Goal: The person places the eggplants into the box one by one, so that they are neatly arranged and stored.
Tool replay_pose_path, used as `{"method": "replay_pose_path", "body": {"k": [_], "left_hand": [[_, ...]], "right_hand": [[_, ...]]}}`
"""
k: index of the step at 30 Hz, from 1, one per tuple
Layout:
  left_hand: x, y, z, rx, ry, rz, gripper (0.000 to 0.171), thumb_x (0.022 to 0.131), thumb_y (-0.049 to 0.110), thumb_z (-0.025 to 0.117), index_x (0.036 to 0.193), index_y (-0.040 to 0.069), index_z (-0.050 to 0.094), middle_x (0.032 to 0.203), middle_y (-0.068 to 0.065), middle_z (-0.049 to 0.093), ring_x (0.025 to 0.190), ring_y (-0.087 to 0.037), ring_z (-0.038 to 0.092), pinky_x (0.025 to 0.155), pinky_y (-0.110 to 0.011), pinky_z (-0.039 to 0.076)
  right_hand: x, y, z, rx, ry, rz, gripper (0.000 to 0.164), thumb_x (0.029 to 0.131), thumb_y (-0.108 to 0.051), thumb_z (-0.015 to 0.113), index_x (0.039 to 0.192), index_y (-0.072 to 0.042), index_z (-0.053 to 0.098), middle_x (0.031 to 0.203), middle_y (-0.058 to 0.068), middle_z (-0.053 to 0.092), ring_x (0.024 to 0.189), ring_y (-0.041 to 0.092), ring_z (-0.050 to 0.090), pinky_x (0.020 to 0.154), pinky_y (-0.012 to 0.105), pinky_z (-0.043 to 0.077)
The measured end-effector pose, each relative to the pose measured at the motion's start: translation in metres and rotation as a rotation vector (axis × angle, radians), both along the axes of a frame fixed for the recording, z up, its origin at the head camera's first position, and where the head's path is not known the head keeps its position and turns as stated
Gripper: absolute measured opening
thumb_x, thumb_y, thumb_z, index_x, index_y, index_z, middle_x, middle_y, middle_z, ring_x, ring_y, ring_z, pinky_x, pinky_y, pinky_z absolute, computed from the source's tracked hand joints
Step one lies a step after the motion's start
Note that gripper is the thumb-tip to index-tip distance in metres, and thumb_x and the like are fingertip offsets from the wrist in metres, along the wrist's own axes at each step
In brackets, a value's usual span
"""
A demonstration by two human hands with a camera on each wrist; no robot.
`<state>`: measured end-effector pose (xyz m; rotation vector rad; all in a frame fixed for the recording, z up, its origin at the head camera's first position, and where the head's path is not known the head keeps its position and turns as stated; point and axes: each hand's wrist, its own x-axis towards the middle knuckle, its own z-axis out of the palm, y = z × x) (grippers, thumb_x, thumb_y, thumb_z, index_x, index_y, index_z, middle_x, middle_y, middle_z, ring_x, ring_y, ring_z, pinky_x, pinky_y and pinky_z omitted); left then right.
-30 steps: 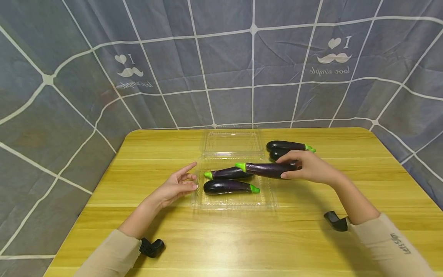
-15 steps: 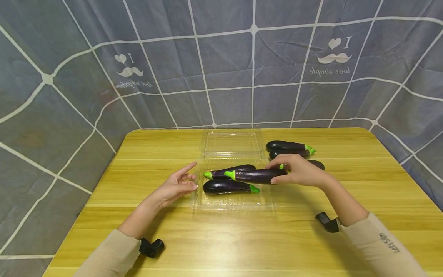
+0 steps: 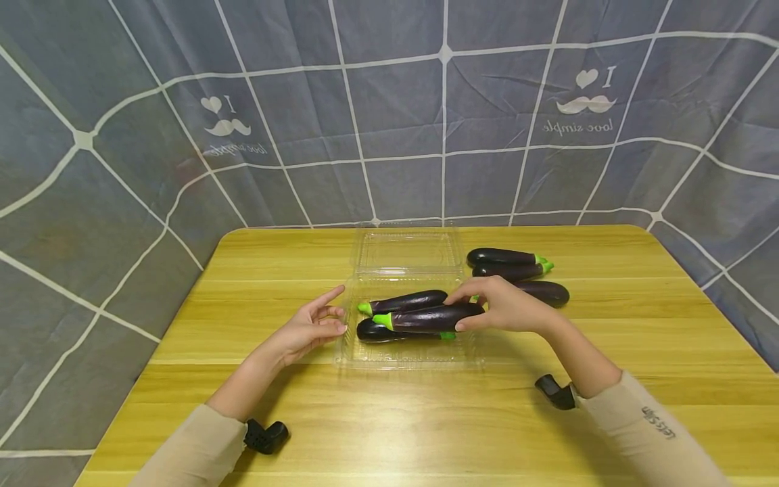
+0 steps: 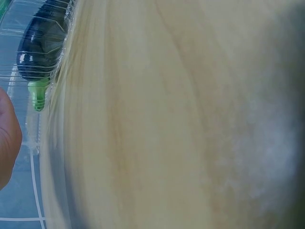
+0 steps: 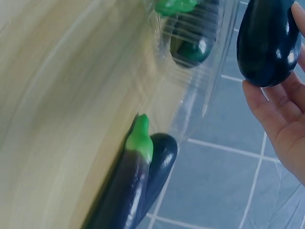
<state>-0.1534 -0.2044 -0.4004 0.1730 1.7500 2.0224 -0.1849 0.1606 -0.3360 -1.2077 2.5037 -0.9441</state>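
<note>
My right hand (image 3: 502, 306) grips a dark purple eggplant (image 3: 429, 319) by its blunt end. Its green stem points left, above the clear plastic clamshell container (image 3: 414, 360). Inside that container lie two more eggplants: the rear one (image 3: 408, 301) has its stem to the left, and the front one (image 3: 372, 331), partly covered by the held eggplant, has its stem to the right. My left hand (image 3: 307, 331) is at the container's left edge, fingers relaxed and index finger extended, thumb tip right at the rim. The right wrist view shows the held eggplant (image 5: 267, 47) above the container's side wall.
Right of the container, on the wooden table (image 3: 389, 419), lie several eggplants: two side by side at the back (image 3: 499, 256) and another (image 3: 548, 293) partly behind my right hand. The container's lid (image 3: 408, 250) lies folded back. A grey checked curtain (image 3: 395, 135) borders the table.
My right hand has carried the eggplant leftward and slightly toward me, from the container's right side to over the front eggplant inside. The left hand has stayed in place.
</note>
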Motion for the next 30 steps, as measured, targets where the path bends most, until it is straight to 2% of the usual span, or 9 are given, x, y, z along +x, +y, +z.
{"method": "replay_pose_path", "body": {"k": [13, 18, 26, 30], "left_hand": [[0.000, 0.000, 0.003, -0.005, 0.002, 0.000, 0.082, 0.086, -0.007, 0.059, 0.151, 0.012, 0.013, 0.102, -0.001, 0.047, 0.080, -0.007, 0.057, 0.076, -0.021, 0.051], [0.000, 0.000, 0.002, 0.003, -0.001, -0.002, 0.082, 0.085, -0.009, 0.058, 0.151, 0.011, 0.013, 0.102, -0.002, 0.047, 0.080, -0.007, 0.057, 0.076, -0.021, 0.051], [0.000, 0.000, 0.001, 0.003, -0.004, -0.001, 0.081, 0.086, -0.010, 0.057, 0.151, 0.010, 0.013, 0.102, -0.002, 0.046, 0.080, -0.007, 0.056, 0.077, -0.020, 0.051], [0.000, 0.001, 0.001, 0.003, -0.005, 0.005, 0.081, 0.085, -0.011, 0.056, 0.151, 0.010, 0.013, 0.102, -0.002, 0.046, 0.080, -0.008, 0.056, 0.077, -0.021, 0.051]], "right_hand": [[0.002, -0.016, -0.012, -0.020, -0.029, 0.081, 0.037, 0.082, -0.031, 0.072, 0.113, -0.012, 0.066, 0.111, 0.000, 0.061, 0.100, 0.018, 0.055, 0.078, 0.033, 0.050], [0.003, -0.022, -0.017, -0.014, -0.007, 0.109, 0.035, 0.082, -0.028, 0.073, 0.111, -0.010, 0.067, 0.111, 0.002, 0.062, 0.101, 0.019, 0.056, 0.079, 0.031, 0.051], [0.005, -0.028, -0.021, 0.023, -0.036, 0.107, 0.035, 0.082, -0.028, 0.072, 0.111, -0.010, 0.067, 0.111, 0.002, 0.062, 0.098, 0.019, 0.058, 0.077, 0.029, 0.050], [0.007, -0.031, -0.024, 0.026, -0.009, 0.115, 0.035, 0.082, -0.028, 0.072, 0.111, -0.010, 0.067, 0.109, 0.001, 0.063, 0.096, 0.018, 0.059, 0.076, 0.029, 0.050]]}}
